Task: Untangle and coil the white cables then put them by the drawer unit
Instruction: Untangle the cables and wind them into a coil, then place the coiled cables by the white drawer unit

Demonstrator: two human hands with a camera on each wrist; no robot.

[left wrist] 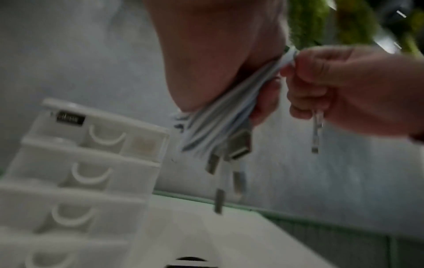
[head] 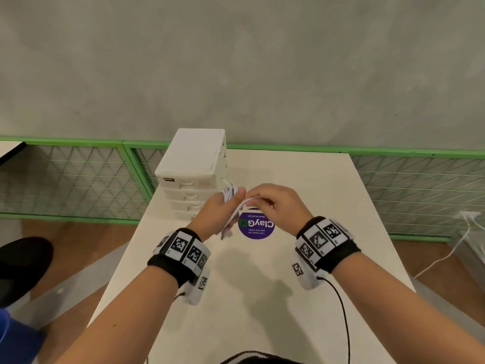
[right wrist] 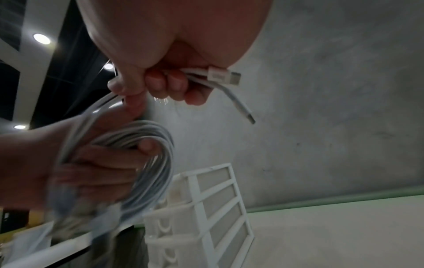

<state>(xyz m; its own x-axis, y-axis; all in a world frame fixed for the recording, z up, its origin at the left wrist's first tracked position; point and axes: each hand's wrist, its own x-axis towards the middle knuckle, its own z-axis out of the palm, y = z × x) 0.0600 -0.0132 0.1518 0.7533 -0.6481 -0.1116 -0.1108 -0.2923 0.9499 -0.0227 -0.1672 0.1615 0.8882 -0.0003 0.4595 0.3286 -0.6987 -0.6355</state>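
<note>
white cables (right wrist: 146, 163) sit in the air above the table (head: 262, 298), gathered as a bundle of loops in our left hand (head: 217, 211), just in front of the drawer unit (head: 194, 166) at the table's far left corner. we judge the coiling to be nearly finished, with only a short tail left to lay in. our left hand has its fingers curled round the coil, thumb over the strands, and we want that grip firm enough that the loops do not spring apart, yet loose enough to take one more turn. our right hand (head: 273, 206) is closed on the free tail (right wrist: 231, 94), pinching it near the coil with the other fingers folded over the strands; the plug (right wrist: 223, 76) pokes out beside the knuckles. we should feed this tail round at the same loop size as the rest, keep it flat and untwisted, and let the hanging connectors (left wrist: 234, 150) fall together on one side so they do not snag. once the end is tucked, the spot of bare table beside the unit looks the natural place to set the coil down.
</note>
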